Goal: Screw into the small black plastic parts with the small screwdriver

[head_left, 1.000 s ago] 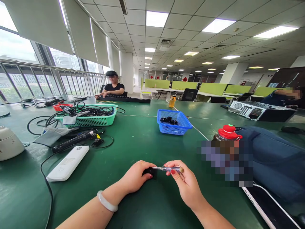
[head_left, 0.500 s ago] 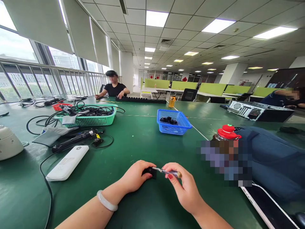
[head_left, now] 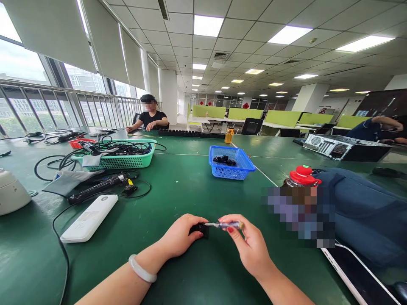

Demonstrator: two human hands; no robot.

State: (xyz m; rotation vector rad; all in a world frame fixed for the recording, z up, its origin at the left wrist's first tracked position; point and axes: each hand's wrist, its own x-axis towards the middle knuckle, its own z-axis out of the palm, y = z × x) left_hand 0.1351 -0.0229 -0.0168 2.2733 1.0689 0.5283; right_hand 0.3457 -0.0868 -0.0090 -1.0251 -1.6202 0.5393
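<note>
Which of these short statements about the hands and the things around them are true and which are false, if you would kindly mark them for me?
1. The right hand holds a screwdriver. True.
2. Both wrists are bare. False: a pale bracelet circles the left one.
3. The left hand holds a small black part. True.
4. The blue basket stands beyond both hands. True.
5. White cups fill that basket. False: it holds small black items.
6. Nothing lies left of the hands. False: a white power bank lies there.
</note>
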